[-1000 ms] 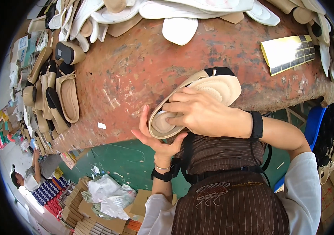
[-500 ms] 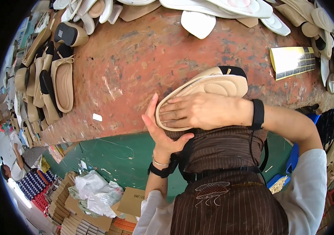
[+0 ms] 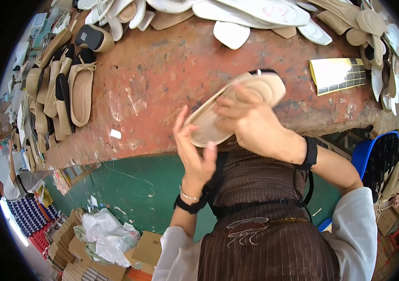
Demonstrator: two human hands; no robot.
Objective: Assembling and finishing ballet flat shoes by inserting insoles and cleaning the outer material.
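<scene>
A beige shoe (image 3: 195,122) with a dark toe part lies tilted at the table's near edge. Inside it is a beige insole (image 3: 270,87), its padded front end lying over the toe opening. Around the shoe's heel end is my left hand (image 3: 195,152), closed on it with fingers at the far rim and thumb at the near rim. My right hand (image 3: 258,124) is over the middle of the insole, fingers spread and somewhat blurred by motion. Whether its fingertips press on the insole cannot be made out.
Finished beige shoes (image 3: 81,89) stand grouped at the left. White insoles (image 3: 237,13) pile along the far side, and beige pieces (image 3: 370,21) at far right. A yellow-backed sticker sheet (image 3: 337,77) lies right. Below the table are a plastic bag (image 3: 106,234) and a blue bin (image 3: 361,154).
My right hand has drawn back from the heel area toward the middle of the shoe, fingers now lifted and spread. My left hand has closed in around the heel end. The shoe has tilted more.
</scene>
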